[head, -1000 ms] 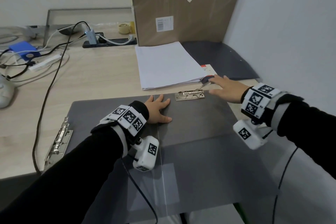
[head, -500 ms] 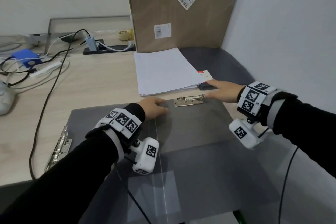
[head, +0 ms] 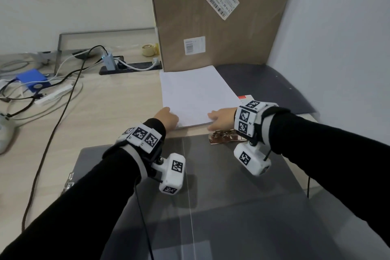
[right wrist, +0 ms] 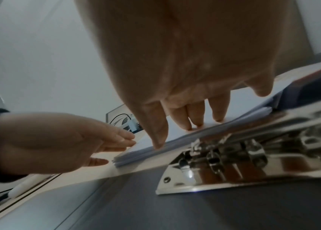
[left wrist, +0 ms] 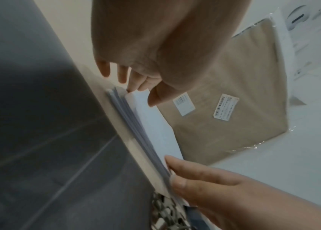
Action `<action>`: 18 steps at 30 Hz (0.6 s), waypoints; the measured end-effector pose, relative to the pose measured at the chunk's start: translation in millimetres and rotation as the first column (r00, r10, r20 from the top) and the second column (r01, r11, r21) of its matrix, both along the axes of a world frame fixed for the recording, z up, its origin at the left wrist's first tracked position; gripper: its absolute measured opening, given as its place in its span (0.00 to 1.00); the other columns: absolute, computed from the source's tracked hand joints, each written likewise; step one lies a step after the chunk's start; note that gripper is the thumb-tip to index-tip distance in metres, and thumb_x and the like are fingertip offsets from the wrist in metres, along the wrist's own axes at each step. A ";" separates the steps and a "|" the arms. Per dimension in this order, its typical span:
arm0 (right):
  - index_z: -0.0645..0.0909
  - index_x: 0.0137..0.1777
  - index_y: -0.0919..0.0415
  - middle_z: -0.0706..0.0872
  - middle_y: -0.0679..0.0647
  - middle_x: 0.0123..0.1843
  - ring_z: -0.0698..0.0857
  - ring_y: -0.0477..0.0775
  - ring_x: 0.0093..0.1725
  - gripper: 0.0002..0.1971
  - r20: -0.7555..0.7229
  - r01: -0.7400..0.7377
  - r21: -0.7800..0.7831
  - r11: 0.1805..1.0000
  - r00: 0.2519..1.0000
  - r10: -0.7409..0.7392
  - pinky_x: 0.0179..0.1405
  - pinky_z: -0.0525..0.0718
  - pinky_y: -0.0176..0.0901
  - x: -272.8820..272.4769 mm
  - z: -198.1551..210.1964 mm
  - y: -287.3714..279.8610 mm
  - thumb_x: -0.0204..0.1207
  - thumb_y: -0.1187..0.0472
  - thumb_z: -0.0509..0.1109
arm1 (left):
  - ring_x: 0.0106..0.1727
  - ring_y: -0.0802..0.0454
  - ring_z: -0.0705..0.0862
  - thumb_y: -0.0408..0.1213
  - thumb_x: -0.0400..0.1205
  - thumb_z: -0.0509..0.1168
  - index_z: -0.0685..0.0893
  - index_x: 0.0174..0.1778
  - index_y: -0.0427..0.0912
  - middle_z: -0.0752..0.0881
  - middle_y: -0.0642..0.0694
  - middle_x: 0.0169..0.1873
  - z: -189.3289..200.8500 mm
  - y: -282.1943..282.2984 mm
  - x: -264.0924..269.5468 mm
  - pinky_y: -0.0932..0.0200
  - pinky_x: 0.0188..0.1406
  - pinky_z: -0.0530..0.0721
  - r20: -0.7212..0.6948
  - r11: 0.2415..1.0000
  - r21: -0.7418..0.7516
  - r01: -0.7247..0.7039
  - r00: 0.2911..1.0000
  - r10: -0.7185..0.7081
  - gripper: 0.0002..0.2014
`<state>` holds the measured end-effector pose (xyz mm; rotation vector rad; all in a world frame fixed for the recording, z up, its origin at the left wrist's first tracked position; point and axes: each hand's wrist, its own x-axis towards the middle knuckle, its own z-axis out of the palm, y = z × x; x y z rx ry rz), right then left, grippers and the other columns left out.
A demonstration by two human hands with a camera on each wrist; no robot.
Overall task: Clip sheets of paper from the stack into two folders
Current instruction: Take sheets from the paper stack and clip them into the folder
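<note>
A white paper stack (head: 196, 95) lies on the desk just beyond an open dark grey folder (head: 232, 186) with a metal clip (head: 223, 136) at its far edge. My left hand (head: 168, 117) is at the stack's near left corner. In the left wrist view a raised corner of the top sheets (left wrist: 137, 93) sits pinched between its thumb and fingers. My right hand (head: 215, 120) is at the near edge, just past the clip (right wrist: 234, 155); its fingertips (right wrist: 195, 123) press on the top sheet and its thumb (right wrist: 157, 144) touches the stack's edge.
A second folder's clip (head: 69, 181) pokes out at the left, under the open one. Another dark folder (head: 274, 86) lies back right. A tall cardboard box (head: 211, 17) stands right behind the stack. Cables, a power strip (head: 130, 67) and a blue box (head: 33, 80) crowd the left.
Both hands left the folder and its clip and moved forward to the stack's near edge. The left hand took hold of the corner; the right came in from the right.
</note>
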<state>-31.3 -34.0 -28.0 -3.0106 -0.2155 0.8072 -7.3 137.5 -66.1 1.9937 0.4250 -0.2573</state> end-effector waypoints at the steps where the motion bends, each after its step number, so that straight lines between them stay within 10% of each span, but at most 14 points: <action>1: 0.58 0.82 0.64 0.62 0.59 0.83 0.63 0.59 0.82 0.31 -0.003 -0.009 0.003 1.000 1.000 0.009 0.80 0.61 0.50 0.7 -3.4 -0.3 0.84 0.48 0.56 | 0.72 0.45 0.73 0.28 0.85 0.52 0.66 0.76 0.30 0.77 0.34 0.66 0.7 -1.3 2.9 0.60 0.64 0.71 -0.007 1.000 -0.006 -0.017 1.000 0.017 0.21; 4: 0.54 0.84 0.63 0.57 0.57 0.85 0.61 0.58 0.83 0.32 0.004 -0.015 0.017 1.000 1.000 0.015 0.80 0.60 0.48 -2.7 -10.1 -0.4 0.85 0.48 0.55 | 0.79 0.40 0.67 0.31 0.84 0.57 0.60 0.80 0.31 0.65 0.37 0.79 2.2 -1.3 11.7 0.54 0.73 0.66 -0.016 0.998 0.058 0.029 0.999 -0.028 0.27; 14: 0.59 0.81 0.64 0.62 0.59 0.83 0.64 0.60 0.81 0.28 -0.011 -0.022 0.047 0.999 1.000 0.022 0.79 0.62 0.51 -0.4 -11.1 1.6 0.85 0.50 0.53 | 0.61 0.36 0.84 0.43 0.69 0.71 0.76 0.68 0.28 0.84 0.35 0.62 1.7 3.6 45.2 0.44 0.64 0.82 -0.050 0.969 -0.235 -0.076 0.997 0.066 0.34; 18: 0.65 0.79 0.66 0.67 0.60 0.81 0.67 0.59 0.79 0.25 0.004 0.040 0.139 0.990 0.999 -0.041 0.77 0.63 0.49 -0.1 -9.8 0.7 0.86 0.53 0.54 | 0.63 0.38 0.84 0.29 0.82 0.62 0.73 0.71 0.28 0.80 0.33 0.68 8.0 -9.2 41.6 0.47 0.61 0.85 -0.010 1.000 -0.008 0.010 1.000 -0.010 0.21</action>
